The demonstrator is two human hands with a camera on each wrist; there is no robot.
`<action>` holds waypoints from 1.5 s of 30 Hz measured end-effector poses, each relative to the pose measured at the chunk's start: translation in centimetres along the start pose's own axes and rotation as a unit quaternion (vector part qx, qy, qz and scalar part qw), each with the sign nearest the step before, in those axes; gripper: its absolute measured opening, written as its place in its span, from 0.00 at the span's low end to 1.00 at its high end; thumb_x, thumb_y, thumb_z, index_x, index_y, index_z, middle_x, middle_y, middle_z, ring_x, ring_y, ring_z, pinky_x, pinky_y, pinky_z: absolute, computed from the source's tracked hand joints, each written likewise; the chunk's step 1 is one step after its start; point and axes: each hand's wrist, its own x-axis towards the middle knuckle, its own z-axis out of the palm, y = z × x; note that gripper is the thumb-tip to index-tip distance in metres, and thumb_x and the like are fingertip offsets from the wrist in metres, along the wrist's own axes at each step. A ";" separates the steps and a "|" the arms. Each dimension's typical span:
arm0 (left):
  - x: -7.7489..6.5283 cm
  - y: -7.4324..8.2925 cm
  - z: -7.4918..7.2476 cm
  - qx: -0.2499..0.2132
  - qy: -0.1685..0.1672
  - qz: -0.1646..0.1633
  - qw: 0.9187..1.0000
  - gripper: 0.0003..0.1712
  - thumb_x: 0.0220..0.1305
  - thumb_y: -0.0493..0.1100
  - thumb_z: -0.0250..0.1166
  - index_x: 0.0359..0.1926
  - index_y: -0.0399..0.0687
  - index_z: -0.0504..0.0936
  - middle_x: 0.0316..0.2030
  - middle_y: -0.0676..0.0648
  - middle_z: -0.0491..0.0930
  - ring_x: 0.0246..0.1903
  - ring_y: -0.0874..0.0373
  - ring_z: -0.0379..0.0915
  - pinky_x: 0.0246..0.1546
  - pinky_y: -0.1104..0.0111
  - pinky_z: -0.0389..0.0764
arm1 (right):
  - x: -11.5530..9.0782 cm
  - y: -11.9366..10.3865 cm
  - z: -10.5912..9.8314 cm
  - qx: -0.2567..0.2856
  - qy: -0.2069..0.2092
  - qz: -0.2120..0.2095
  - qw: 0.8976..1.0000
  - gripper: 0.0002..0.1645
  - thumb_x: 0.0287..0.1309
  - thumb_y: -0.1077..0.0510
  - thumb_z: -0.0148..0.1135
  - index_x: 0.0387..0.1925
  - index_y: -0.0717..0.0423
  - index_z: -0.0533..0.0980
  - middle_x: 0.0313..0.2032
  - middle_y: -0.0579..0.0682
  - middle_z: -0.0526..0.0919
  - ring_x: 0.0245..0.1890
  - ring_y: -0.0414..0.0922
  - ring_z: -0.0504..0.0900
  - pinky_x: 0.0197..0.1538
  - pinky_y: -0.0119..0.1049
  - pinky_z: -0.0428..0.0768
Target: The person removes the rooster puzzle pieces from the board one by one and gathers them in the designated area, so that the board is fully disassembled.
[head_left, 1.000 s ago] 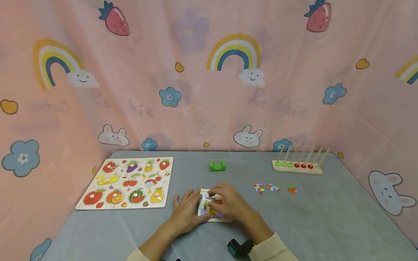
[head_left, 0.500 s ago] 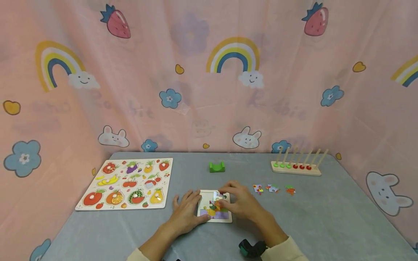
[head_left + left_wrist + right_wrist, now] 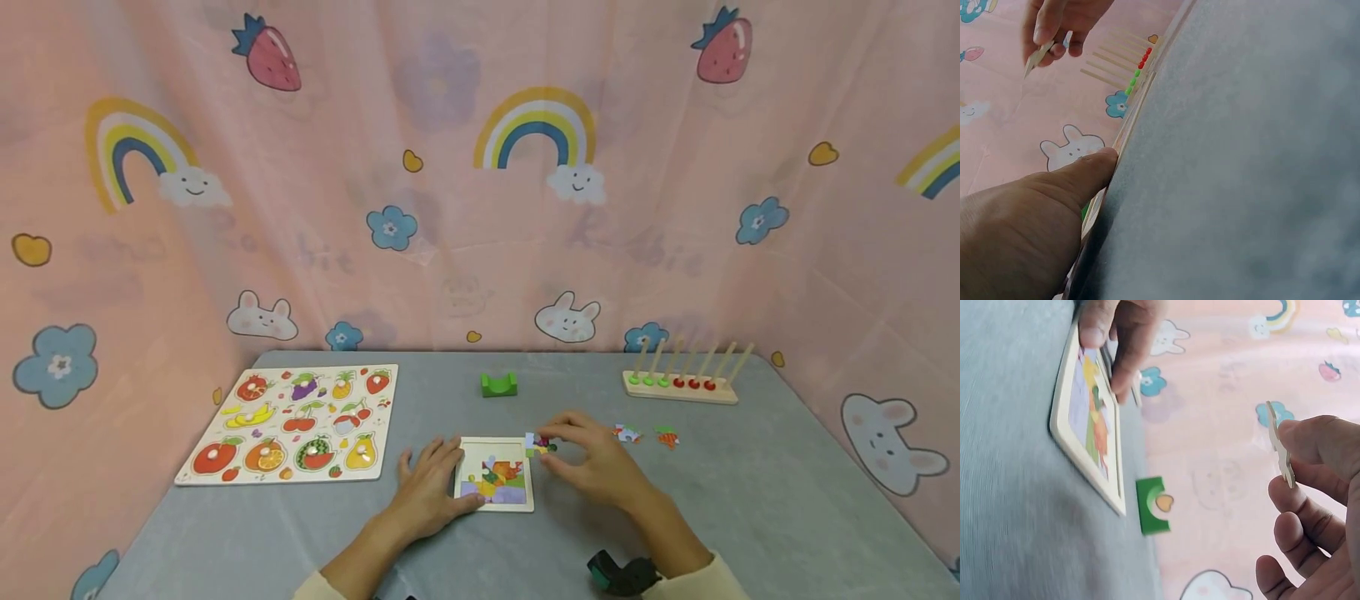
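Observation:
A small square jigsaw tray (image 3: 468, 446) with a pale wooden rim lies on the table in the head view, assembled pieces (image 3: 504, 483) covering its lower and right part. My left hand (image 3: 427, 490) rests at its left side, fingers extended along the edge and thumb on the lower left corner. To the right of the tray's upper corner, my right hand (image 3: 600, 462) pinches a jigsaw piece (image 3: 534, 443) between thumb and fingers. In the right wrist view that piece (image 3: 1280, 450) shows edge-on, raised off the table. Two loose pieces (image 3: 627, 433) (image 3: 667, 437) lie beyond the right hand.
A fruit knob puzzle board (image 3: 300, 429) lies at the left. A green notched block (image 3: 498, 384) stands behind the tray, and a wooden peg rack (image 3: 682, 393) with green and red beads sits back right. A patterned pink curtain (image 3: 450, 275) hangs behind the table.
My right hand has moved right from over the tray, carrying the piece out past its right rim. It now hides the leftmost loose piece. The left hand has stayed put.

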 end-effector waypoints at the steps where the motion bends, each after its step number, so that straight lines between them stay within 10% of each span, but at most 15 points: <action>1: 0.0 0.0 0.0 0.000 0.001 0.000 1.000 0.41 0.49 0.64 0.71 0.57 0.41 0.76 0.65 0.44 0.68 0.65 0.42 0.56 0.57 0.34 0.42 | -0.2 0.1 -0.2 -0.002 0.003 -0.001 1.000 0.18 0.47 0.64 0.74 0.43 0.55 0.83 0.41 0.41 0.79 0.41 0.39 0.78 0.41 0.40 0.79; 45: -0.1 0.0 -0.1 -0.007 -0.008 -0.005 1.000 0.43 0.50 0.64 0.71 0.60 0.41 0.75 0.66 0.45 0.66 0.66 0.42 0.55 0.57 0.35 0.41 | -6.1 6.5 -3.6 -0.068 -0.006 0.118 0.991 0.26 0.47 0.55 0.76 0.49 0.58 0.81 0.37 0.40 0.83 0.38 0.44 0.76 0.39 0.44 0.75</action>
